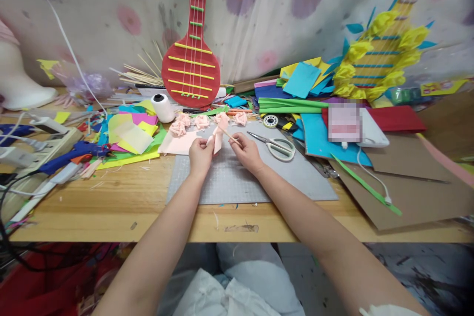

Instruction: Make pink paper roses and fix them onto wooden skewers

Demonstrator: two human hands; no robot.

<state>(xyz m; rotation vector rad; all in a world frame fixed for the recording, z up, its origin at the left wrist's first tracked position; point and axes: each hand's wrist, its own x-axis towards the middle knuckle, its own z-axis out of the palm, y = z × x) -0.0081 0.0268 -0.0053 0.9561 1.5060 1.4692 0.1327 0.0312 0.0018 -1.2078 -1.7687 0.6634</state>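
Pale pink paper is in the work: a narrow strip point(221, 131) stands tilted above the grey cutting mat point(255, 185), near the mat's far edge. The left hand point(202, 158) of the person pinches the lower end of it; this grip is closed, thumb against fingers. The right hand point(246, 154) has also a closed grip, and it holds a thin wooden stick point(229, 135), whose tip points to the strip; whether the tip touches the paper, one cannot tell.

Just behind the hands is a row of pink paper flowers point(202, 122), and a flat pink sheet point(179, 144) lies to the left of the left hand. The scissors point(281, 149) rest on the mat, to the right of the right hand. Farther back on the wooden worktop point(122, 202) there are a white spool point(163, 107) and a red instrument model point(191, 73), which stands upright. At the left side lies a blue glue gun point(74, 154), and at the right side a brown cardboard point(411, 200)
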